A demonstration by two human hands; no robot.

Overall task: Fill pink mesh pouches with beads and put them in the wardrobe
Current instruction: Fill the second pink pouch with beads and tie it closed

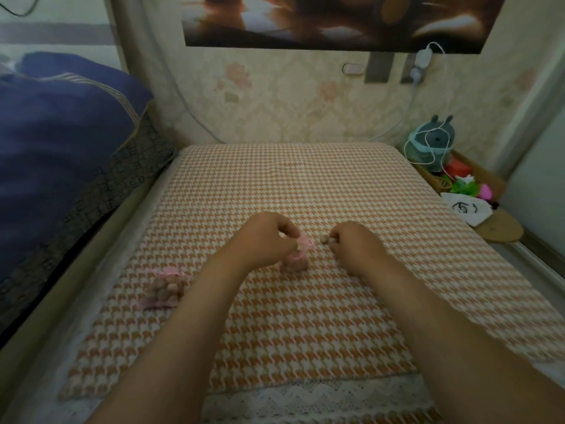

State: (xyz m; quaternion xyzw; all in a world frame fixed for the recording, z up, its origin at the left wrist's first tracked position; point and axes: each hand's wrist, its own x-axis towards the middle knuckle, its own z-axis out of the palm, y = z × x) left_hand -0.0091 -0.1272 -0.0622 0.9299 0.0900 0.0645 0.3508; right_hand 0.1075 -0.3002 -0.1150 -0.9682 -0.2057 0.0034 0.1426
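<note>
A pink mesh pouch (296,261) with beads in it stands upright on the orange-and-white houndstooth cloth (305,185). My left hand (266,237) pinches its gathered pink top. Just to the right, my right hand (354,243) has its fingers curled round a few brownish beads (324,239) that show at the fingertips. A second pink mesh pouch (165,289), full of beads and closed at the top, lies on the cloth to the left, apart from both hands.
A blue quilt (61,133) is piled on the bed at the left. At the right edge stand a grey plush toy (432,139) wrapped in a white cable, a wooden tray (486,179) of colourful items and a white drawstring bag (466,209). Wallpapered wall behind.
</note>
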